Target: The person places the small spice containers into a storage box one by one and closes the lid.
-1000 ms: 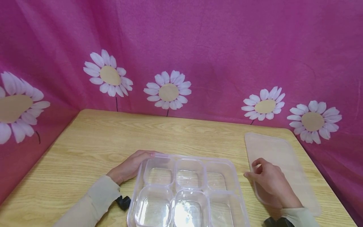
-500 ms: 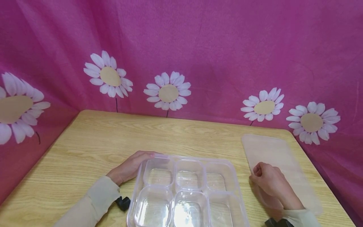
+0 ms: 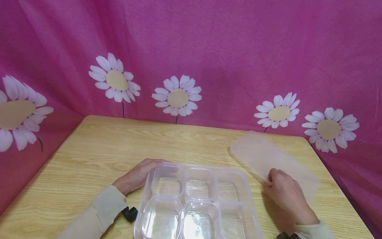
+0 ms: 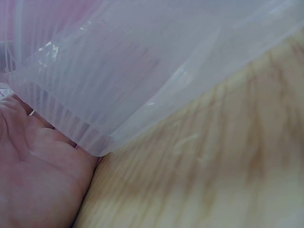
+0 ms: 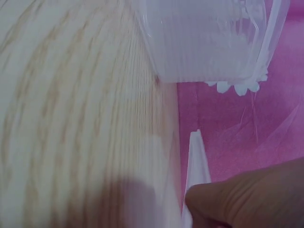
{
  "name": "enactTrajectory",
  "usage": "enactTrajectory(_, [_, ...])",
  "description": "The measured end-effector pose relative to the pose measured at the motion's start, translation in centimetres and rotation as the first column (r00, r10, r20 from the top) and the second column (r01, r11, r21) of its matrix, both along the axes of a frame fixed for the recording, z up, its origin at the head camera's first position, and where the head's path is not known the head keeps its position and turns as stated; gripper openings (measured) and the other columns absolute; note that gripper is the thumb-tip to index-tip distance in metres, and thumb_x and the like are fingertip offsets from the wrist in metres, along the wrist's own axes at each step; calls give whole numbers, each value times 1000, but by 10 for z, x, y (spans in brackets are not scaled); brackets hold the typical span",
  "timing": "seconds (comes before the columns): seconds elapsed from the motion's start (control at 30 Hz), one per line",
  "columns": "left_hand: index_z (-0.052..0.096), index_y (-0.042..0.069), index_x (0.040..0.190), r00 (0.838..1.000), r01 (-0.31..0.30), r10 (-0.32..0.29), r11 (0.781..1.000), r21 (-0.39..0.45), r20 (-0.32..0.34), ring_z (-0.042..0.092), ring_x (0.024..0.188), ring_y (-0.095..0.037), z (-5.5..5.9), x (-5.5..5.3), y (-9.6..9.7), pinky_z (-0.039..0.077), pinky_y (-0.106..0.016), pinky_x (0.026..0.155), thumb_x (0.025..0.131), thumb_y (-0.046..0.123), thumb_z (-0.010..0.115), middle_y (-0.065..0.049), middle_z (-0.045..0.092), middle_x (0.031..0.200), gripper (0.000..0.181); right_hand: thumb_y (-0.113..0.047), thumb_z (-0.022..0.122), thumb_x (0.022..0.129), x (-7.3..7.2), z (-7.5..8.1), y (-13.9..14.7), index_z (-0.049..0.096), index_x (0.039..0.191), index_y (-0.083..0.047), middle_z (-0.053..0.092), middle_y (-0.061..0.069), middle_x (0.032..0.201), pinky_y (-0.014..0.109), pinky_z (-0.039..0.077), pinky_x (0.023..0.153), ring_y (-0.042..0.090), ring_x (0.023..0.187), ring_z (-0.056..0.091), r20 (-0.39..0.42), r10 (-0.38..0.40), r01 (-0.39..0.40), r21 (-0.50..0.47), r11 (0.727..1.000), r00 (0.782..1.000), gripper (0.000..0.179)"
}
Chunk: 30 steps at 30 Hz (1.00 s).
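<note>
A clear plastic container (image 3: 248,186) with several square compartments sits at the front middle of the table in the head view. My left hand (image 3: 138,176) rests at its back left corner, fingers reaching along the outside. In the left wrist view the open palm (image 4: 42,166) lies against the ribbed wall of the container (image 4: 142,85). To the right, my right hand (image 3: 286,194) pinches the near long edge of a flat, frosted plastic lid (image 3: 262,152). The lid is tilted and raised, its shadow falling on the wood below. The right wrist view shows the lid (image 5: 197,164) edge-on under the thumb.
The light wooden table (image 3: 98,149) has its right edge just beyond the lid. A pink cloth (image 3: 215,49) printed with white daisies hangs behind the table and along both sides. Black wrist camera mounts (image 3: 129,214) show at the sleeves.
My right hand has closed on the lid's edge, lifted it off the table and turned its far end leftward. The left hand and the container have stayed in place.
</note>
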State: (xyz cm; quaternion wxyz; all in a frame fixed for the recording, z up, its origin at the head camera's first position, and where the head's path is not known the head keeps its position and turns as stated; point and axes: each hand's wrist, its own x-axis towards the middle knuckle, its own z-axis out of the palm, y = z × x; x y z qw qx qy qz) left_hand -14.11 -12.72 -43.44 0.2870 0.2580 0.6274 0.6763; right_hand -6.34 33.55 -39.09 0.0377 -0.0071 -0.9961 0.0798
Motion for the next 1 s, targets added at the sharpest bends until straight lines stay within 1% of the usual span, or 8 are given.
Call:
enactTrajectory(0.07, [50, -10, 144, 1000, -4, 4, 1000, -8, -7, 63, 126, -5, 0, 0, 0, 45, -22, 110, 109, 32, 41, 10, 70, 133, 55, -2, 72, 76, 2, 1, -2, 52, 84, -6, 52, 6, 74, 35, 36, 54, 22, 61, 46, -83, 19, -18, 14, 1000, 996, 22])
enactTrajectory(0.17, [50, -10, 144, 1000, -9, 9, 1000, -14, -10, 62, 127, -4, 1, 0, 0, 45, -21, 110, 109, 32, 41, 10, 70, 133, 55, 3, 72, 74, 4, 1, -4, 51, 88, -3, 52, 9, 77, 37, 36, 51, 27, 65, 49, -209, 33, -26, 35, 999, 977, 26])
enactTrajectory(0.3, [50, -11, 144, 1000, -5, 5, 1000, -12, -2, 63, 126, -6, 1, 0, 0, 46, -22, 109, 109, 31, 41, 8, 70, 133, 55, 5, 72, 73, 4, 3, -7, 52, 91, -2, 53, 12, 80, 43, 39, 49, 33, 71, 52, -347, 26, -9, 48, 999, 938, 28])
enactTrajectory(0.4, [51, -10, 143, 1000, -3, 3, 1000, -10, 7, 63, 126, -7, 0, 0, -1, 46, -23, 109, 109, 31, 41, 7, 70, 133, 54, 6, 70, 74, 3, 3, -8, 52, 91, -2, 54, 15, 80, 48, 40, 50, 37, 71, 52, -447, 35, -5, 68, 998, 894, 26])
enactTrajectory(0.5, [52, -10, 143, 1000, 0, 0, 1000, 0, 16, 63, 125, -7, 0, 0, -1, 47, -23, 109, 109, 30, 41, 9, 71, 131, 54, 6, 72, 75, 3, 4, -9, 55, 94, -2, 57, 20, 83, 52, 42, 55, 42, 72, 52, -563, 64, -13, 94, 995, 824, 27])
enactTrajectory(0.63, [51, -11, 143, 1000, 7, -7, 1000, 24, 27, 64, 124, -6, -1, 0, 0, 49, -23, 108, 109, 28, 42, 11, 71, 130, 53, 4, 75, 79, 3, 6, -7, 65, 101, -2, 63, 23, 89, 54, 44, 63, 44, 75, 56, -707, 112, -41, 118, 992, 698, 25])
enactTrajectory(0.87, [49, -11, 145, 1000, 8, -9, 1000, 18, 22, 63, 126, -7, -1, 0, 1, 48, -24, 109, 109, 30, 41, 10, 70, 132, 54, -1, 74, 86, 3, 14, 0, 76, 107, -3, 66, 24, 88, 52, 42, 62, 42, 72, 55, -838, 180, -100, 150, 984, 516, 21])
enactTrajectory(1.0, [50, -11, 144, 1000, 10, -10, 1000, 23, 26, 64, 125, -8, -1, 1, 1, 49, -25, 108, 109, 29, 41, 8, 70, 132, 54, -1, 74, 86, 2, 19, 1, 78, 106, -4, 65, 24, 85, 53, 40, 63, 44, 70, 54, -888, 182, -143, 133, 981, 423, 20])
